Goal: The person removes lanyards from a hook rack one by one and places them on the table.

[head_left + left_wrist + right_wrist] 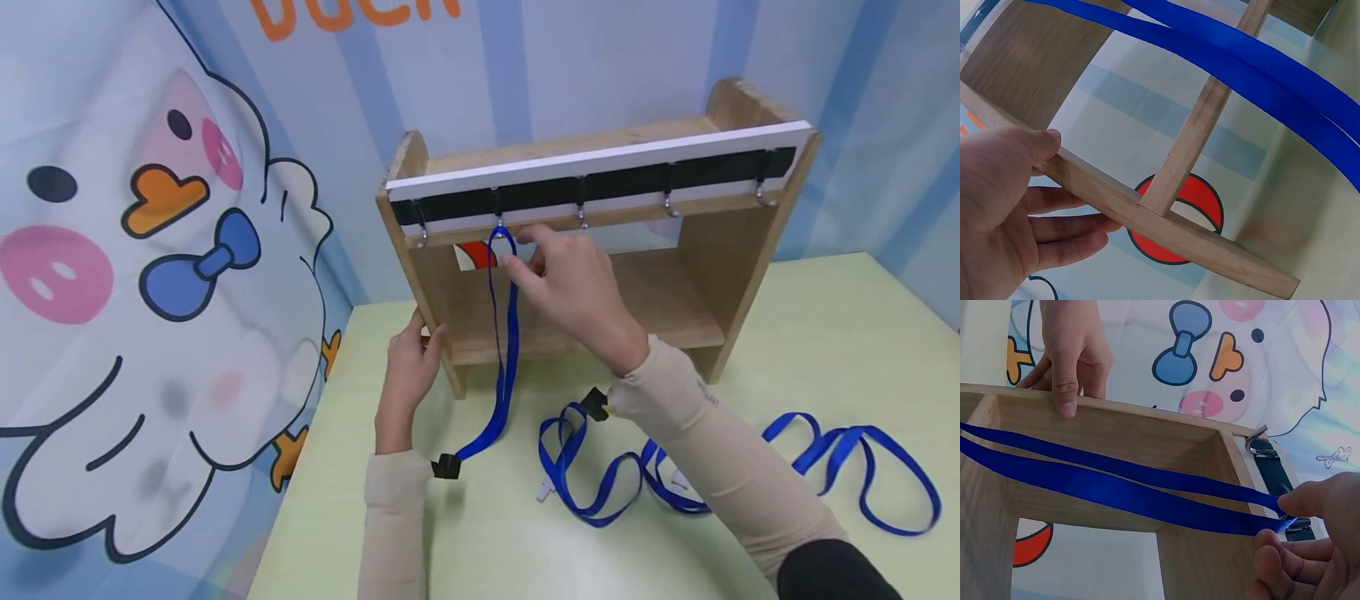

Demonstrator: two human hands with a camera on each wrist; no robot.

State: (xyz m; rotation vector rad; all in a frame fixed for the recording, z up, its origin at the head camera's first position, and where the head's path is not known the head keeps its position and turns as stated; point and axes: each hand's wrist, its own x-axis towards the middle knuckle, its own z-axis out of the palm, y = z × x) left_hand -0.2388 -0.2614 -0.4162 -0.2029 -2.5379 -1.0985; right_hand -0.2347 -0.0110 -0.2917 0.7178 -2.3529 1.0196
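Note:
A blue lanyard (512,333) hangs from the second hook from the left on a small wooden shelf (712,283). Its lower end, with a black clip (447,466), reaches down toward the table. At the loop's top, just under the hook, my right hand (573,279) holds the strap between thumb and curled fingers; the right wrist view shows the thumb (1304,501) on one strand. My left hand (408,367) grips the left side panel. In the left wrist view, the thumb and fingers lie on opposite sides of that panel's edge (1097,194).
A black strip (622,185) with several metal hooks runs along the shelf's white front rail. More blue lanyard (592,508) lies in loose loops on the pale table (510,550), partly under my right forearm. A cartoon duck curtain (247,367) hangs behind and left.

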